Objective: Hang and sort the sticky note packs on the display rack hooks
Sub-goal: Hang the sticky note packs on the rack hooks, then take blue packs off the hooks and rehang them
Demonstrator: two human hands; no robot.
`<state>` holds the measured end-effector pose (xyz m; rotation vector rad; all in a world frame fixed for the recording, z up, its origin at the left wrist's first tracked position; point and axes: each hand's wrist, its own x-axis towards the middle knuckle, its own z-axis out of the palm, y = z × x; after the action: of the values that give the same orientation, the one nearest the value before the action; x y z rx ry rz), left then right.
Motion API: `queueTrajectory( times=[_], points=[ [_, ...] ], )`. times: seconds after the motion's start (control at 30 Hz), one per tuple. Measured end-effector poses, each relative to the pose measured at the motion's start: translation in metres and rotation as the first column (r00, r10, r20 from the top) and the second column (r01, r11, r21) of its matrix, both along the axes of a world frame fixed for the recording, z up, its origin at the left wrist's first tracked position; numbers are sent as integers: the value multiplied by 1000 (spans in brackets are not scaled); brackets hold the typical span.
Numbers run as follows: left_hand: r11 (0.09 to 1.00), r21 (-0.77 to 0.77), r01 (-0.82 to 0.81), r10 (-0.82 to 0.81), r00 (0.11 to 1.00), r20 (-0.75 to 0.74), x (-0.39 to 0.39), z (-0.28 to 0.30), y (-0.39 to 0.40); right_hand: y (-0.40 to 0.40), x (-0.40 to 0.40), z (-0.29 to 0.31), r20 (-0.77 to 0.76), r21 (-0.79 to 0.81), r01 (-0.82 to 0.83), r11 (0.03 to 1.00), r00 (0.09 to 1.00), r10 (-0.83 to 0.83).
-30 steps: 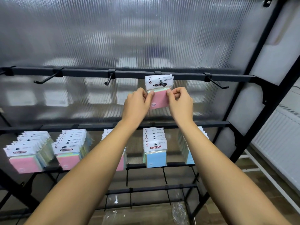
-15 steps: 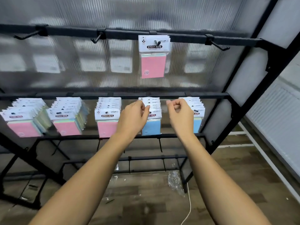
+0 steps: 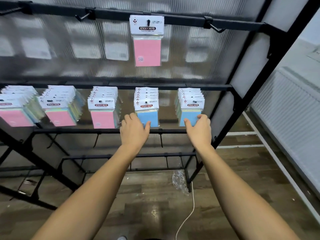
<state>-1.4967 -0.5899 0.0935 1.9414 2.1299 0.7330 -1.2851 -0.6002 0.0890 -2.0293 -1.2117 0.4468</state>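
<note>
the packs are small pads sealed in thin clear film under a white card header with a punched hole, so they should be light, a little slick on the film and fairly stiff at the header; the soft film would crease if squeezed hard, and the header hole could tear if a pack is yanked off its hook rather than slid along it. one pink pack (image 3: 147, 40) hangs alone from a hook on the top rail (image 3: 187, 20), with bare hooks to either side of it. on the middle rail (image 3: 214, 87) five hooks carry thick rows of packs; the two on the right show blue fronts. the left hand (image 3: 134, 129) reaches to the lower edge of the front blue pack (image 3: 147, 112) on the fourth hook, fingers bent toward it and thumb touching its bottom corner, though a firm grip is not plain. the right hand (image 3: 199, 127) has its curled fingers over the lower right corner of the rightmost blue pack (image 3: 190, 111); whether it pinches the pack, i cannot tell. the best hold, i judge, is thumb and finger on the card header just beside the hole, drawing the pack straight out along the hook, since a pull from the bottom corner would swing it and drag the neighbours behind.
</note>
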Motion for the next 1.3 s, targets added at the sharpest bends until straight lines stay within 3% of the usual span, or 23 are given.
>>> queueTrajectory(
  times=[0.2,0.4,0.63,0.77,0.93,1.13,1.3],
  points=[
    [994,-107,-7,10,1000,23,9,-2,3,4,22,-2,11,-139,-28,990,1000,30],
    [997,-81,-10,18,995,101,14,-5,-1,6,27,-9,-32,-76,-107,991,994,105],
    [998,-55,25,-1,915,404,20,-6,-8,6,22,-8,-219,2,-38,999,975,37],
    [998,-57,1,29,853,522,21,-1,-11,8,24,-5,-226,-40,-64,997,973,54],
    [997,-67,31,0,906,424,20,1,-11,13,25,-5,-233,-82,-90,993,970,69],
    [998,-32,45,-29,920,392,13,5,-17,8,21,-7,-357,32,-7,999,934,18],
    [999,-15,47,-37,916,399,6,15,-25,-4,19,0,-317,143,2,990,947,44]
  ],
)
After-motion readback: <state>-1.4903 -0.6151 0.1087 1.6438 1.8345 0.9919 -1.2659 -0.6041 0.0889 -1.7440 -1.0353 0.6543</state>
